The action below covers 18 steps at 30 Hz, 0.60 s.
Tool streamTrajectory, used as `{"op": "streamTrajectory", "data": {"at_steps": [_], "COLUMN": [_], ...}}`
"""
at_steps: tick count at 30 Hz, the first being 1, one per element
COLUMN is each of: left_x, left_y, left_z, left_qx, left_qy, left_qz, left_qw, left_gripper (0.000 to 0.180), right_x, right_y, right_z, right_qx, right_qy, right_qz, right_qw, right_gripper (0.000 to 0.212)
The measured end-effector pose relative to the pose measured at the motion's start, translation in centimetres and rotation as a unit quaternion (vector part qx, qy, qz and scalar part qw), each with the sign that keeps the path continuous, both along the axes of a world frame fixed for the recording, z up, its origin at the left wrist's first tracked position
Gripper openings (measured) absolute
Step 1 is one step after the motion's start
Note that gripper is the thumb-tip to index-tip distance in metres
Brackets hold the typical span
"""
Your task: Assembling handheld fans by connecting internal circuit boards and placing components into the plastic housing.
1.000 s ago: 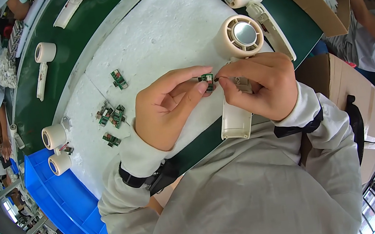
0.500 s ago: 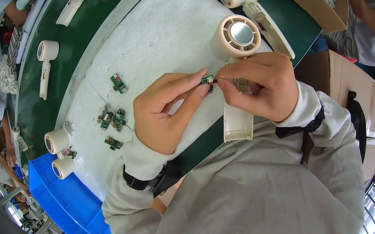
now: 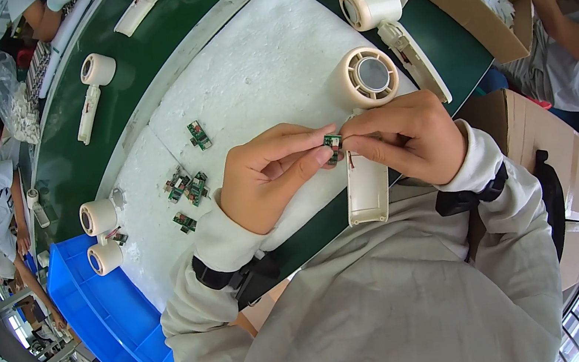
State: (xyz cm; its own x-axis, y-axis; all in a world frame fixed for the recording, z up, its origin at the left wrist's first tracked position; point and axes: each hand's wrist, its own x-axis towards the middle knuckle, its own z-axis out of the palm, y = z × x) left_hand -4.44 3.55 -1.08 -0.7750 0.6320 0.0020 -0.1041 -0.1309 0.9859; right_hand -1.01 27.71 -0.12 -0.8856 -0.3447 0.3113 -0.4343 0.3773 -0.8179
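My left hand (image 3: 270,176) pinches a small green circuit board (image 3: 332,142) between thumb and fingertips, over the near edge of a white foam sheet (image 3: 249,60). Up against the board's right side, my right hand (image 3: 410,139) has its thumb and fingers closed. What they pinch is too small and hidden to tell. Beneath the right hand lies an open cream handle shell (image 3: 367,192), with a thin reddish wire showing near its upper end. A round cream fan head (image 3: 370,77) with a silver centre sits just beyond that hand.
Several loose circuit boards (image 3: 197,188) lie on the foam at left, near two small cream fan heads (image 3: 98,218). A blue bin (image 3: 103,314) stands at near left. Handheld fans rest on the green belt (image 3: 68,154). An open carton (image 3: 465,27) holds white parts; other people work nearby.
The whole view has shifted slightly. Both hands stay together at the circuit board, which is still in my left fingers. Fans on the green belt have moved along, away from me.
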Motion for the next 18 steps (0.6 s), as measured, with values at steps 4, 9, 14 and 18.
{"op": "streamTrajectory", "data": {"at_steps": [4, 9, 14, 18], "left_x": [-0.2, 0.1, 0.2, 0.1], "left_y": [0.0, 0.0, -0.2, 0.4], "left_z": [0.1, 0.2, 0.6, 0.2], "left_qx": [0.032, 0.013, -0.090, -0.053], "left_qy": [-0.071, -0.056, 0.045, 0.031], "left_qz": [-0.045, -0.049, -0.036, 0.000], "left_qw": [0.996, 0.997, 0.994, 0.998], "left_gripper": [0.029, 0.029, 0.028, 0.029], "right_x": [-0.3, -0.3, -0.8, -0.7], "right_y": [0.4, 0.7, 0.8, 0.4], "right_z": [0.3, 0.0, -1.1, -0.3], "right_qx": [-0.016, -0.024, -0.008, 0.011], "right_qy": [0.003, -0.014, 0.020, 0.017], "right_qz": [0.049, 0.061, 0.062, 0.034], "right_qw": [0.999, 0.998, 0.998, 0.999], "right_gripper": [0.013, 0.014, 0.012, 0.012]}}
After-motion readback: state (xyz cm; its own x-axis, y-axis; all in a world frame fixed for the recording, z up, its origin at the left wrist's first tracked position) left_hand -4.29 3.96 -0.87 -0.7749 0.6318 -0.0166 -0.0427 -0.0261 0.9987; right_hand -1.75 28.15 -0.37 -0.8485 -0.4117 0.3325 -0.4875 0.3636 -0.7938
